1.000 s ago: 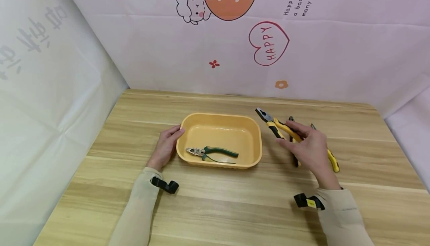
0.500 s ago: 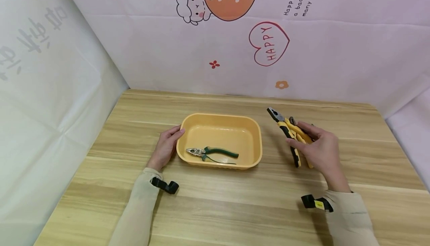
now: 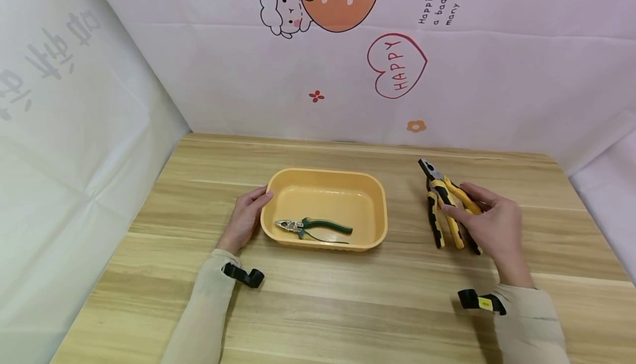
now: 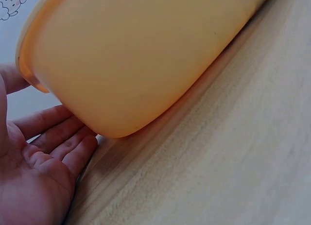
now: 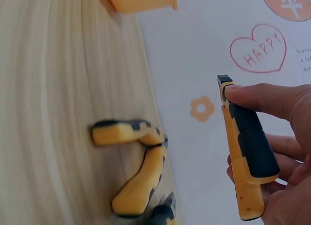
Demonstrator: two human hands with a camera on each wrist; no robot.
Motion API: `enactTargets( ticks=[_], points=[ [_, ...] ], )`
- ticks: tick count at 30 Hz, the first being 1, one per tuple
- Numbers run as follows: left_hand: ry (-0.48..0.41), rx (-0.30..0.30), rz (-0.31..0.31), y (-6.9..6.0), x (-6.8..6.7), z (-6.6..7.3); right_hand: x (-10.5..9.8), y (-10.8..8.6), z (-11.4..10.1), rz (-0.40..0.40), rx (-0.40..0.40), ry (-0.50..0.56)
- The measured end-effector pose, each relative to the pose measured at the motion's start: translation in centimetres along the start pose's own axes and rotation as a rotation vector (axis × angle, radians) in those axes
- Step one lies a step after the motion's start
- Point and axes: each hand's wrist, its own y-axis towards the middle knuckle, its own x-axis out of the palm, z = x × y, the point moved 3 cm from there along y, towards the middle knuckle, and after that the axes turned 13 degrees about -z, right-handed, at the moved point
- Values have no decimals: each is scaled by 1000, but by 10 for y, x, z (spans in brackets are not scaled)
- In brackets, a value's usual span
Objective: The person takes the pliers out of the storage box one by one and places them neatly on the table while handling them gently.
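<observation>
My left hand (image 3: 244, 217) grips the left end of a yellow plastic basin (image 3: 374, 215), thumb over the rim and fingers against the outer wall. Inside the basin lie green-handled pliers (image 3: 325, 223), along its near side. My right hand (image 3: 494, 226) pinches yellow-and-black pliers (image 5: 250, 142) by the handles, raised above the tabletop with their head pointing up and away. Beneath them, a second pair of yellow-and-black pliers (image 5: 138, 183) rests on the table with handles spread. Part of another tool (image 5: 164, 213) shows at the bottom of the right wrist view.
The wood-grain table (image 3: 348, 303) meets a white printed backdrop (image 3: 238, 82) at its far edge. Another white sheet (image 3: 89, 148) hangs along the left side. A black wrist camera (image 3: 248, 277) is strapped over the left sleeve.
My right hand has moved to the right with the held pliers, away from the basin and over the other pliers. The left hand and the basin have stayed in place.
</observation>
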Motion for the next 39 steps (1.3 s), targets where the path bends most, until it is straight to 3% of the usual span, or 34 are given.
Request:
enactTargets(
  ticks=[11,26,39],
  points=[
    [-2,-1,-5,-1,-1,0,-12,-1,22,62,70,24],
    [9,1,0,0,1,1,-29,-3,50,102,282,105],
    [4,5,1,-1,1,0,-41,-8,73,182,404,225]
  ],
)
